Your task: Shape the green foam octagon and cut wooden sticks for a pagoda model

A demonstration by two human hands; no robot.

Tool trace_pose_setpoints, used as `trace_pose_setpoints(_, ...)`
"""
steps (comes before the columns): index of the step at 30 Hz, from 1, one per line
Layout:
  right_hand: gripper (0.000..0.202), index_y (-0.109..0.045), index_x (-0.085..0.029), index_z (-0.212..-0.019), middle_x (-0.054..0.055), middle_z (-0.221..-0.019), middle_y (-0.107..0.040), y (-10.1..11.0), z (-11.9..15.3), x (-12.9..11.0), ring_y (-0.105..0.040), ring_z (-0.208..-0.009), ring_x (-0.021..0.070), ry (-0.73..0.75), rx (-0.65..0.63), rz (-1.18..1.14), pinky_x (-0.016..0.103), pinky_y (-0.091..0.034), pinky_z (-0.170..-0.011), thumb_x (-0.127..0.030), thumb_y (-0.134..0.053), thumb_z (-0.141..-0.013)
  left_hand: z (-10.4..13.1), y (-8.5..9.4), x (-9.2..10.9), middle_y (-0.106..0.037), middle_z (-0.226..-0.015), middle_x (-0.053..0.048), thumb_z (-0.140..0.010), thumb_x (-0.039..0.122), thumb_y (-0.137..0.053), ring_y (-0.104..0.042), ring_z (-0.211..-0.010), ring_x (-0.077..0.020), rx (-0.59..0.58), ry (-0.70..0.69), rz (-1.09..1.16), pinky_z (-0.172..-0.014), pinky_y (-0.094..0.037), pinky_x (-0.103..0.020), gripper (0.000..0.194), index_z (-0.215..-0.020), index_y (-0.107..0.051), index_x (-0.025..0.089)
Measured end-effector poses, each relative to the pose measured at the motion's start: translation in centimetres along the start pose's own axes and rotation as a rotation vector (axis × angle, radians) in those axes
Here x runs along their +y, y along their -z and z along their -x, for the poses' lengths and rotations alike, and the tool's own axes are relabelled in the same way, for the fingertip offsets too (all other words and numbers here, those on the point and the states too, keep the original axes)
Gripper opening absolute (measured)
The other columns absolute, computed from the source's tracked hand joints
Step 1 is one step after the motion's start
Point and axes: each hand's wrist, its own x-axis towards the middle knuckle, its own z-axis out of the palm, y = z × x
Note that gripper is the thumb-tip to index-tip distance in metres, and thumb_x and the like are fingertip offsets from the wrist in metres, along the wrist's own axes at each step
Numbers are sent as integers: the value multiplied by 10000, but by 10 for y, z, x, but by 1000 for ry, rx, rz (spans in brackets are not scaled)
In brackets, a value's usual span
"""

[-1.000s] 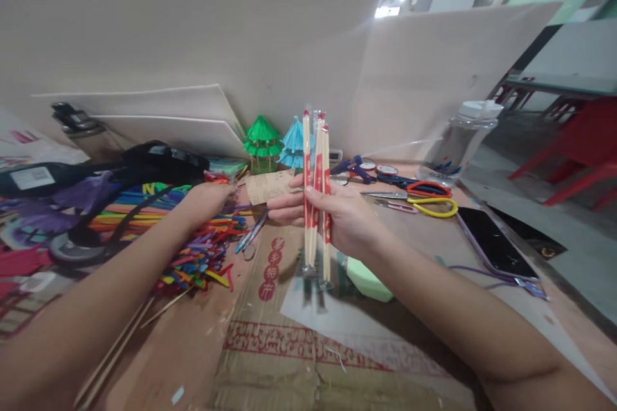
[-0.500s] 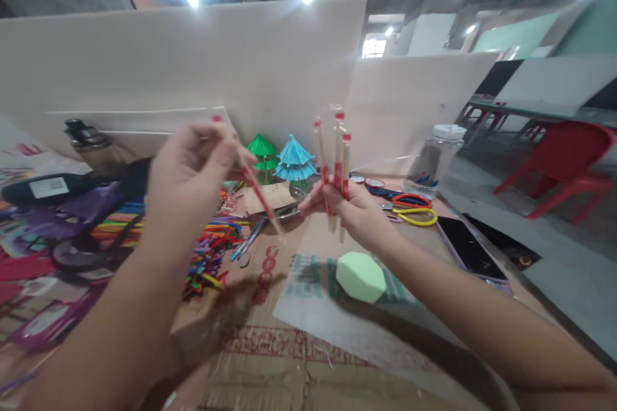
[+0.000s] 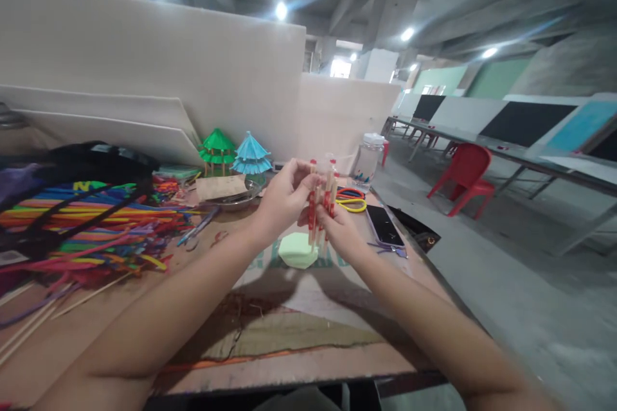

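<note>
My right hand (image 3: 341, 230) is closed around several thin wooden sticks (image 3: 333, 187) with red bands, held upright above the table. Beside them, my left hand (image 3: 282, 198) pinches one more red-banded wooden stick (image 3: 312, 212), close against the bundle. Whether this stick touches the others I cannot tell. Both hands' fingers partly hide the sticks' middles. Just below and behind the sticks, a pale green octagonal piece (image 3: 295, 250) lies on a white sheet with green lettering.
Small green (image 3: 216, 148) and blue (image 3: 250, 154) tiered paper-roof models stand at the back. Colourful strips (image 3: 110, 218) spread over the left. A metal dish (image 3: 241, 200), yellow-handled scissors (image 3: 351, 205), a phone (image 3: 384, 226) and a clear jar (image 3: 369, 160) lie around the hands.
My left hand has brought its single stick rightward to the bundle in my right hand. The head view has turned to the right.
</note>
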Motion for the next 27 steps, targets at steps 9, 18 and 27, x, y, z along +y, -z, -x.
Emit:
trace_pose_setpoints(9,430,-446,-246,-929,-130,-531,-365,54,-21,6,-266,-355,61,-96,189,65,190,-278,-360,-659,-548,-865,42,20,-60,-572,-1422,-174,-550,625,-872,-540,-1302,-396,-613,97,-475,-1073,-443,-497,906,-1302,-594,204)
trace_pose_setpoints(18,126,-501,-202,-1023,15,-772,-694,60,-32,24,-526,-441,107,-429,-42,607,246,-479,-488,-279,-418,-970,46,47,-105,-612,-1336,-211,-889,414,-589,-579,-1230,-377,-734,134,-1030,-1069,-419,-521,475,-1264,-628,126)
trace_pose_setpoints(27,361,-597,-124,-1265,212,-1201,-680,87,-40,62,-663,-1079,311,-377,-29,1333,377,-474,-895,-183,-395,-971,45,58,-120,-555,-1428,-210,-978,205,-391,-494,-1362,-305,-554,130,-1047,-1163,-354,-459,373,-1267,-604,104)
